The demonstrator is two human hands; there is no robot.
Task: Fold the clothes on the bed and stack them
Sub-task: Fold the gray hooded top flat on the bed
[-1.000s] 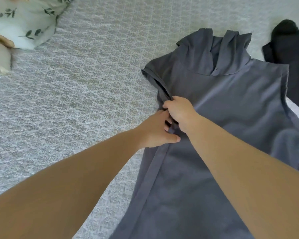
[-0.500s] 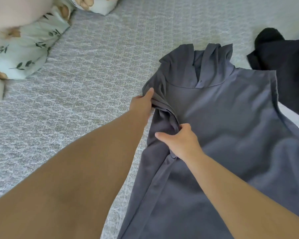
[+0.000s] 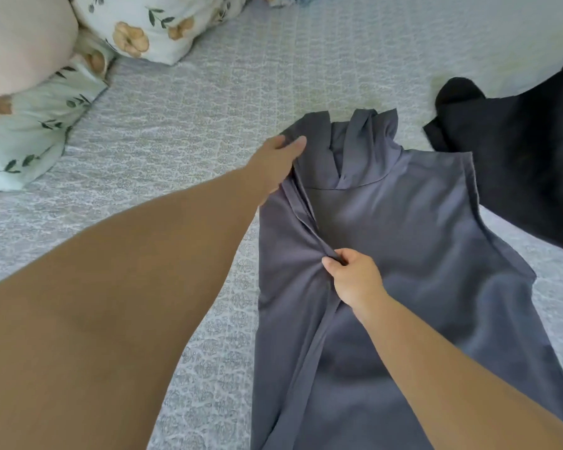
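Both hands (image 3: 275,164) on unlabelled grey garment (image 3: 403,241)

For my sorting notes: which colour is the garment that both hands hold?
Slate grey, plain without pattern; the head view shows the garment clearly.

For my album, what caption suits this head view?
Both hands, left hand and right hand, pinch a grey top on the bed.
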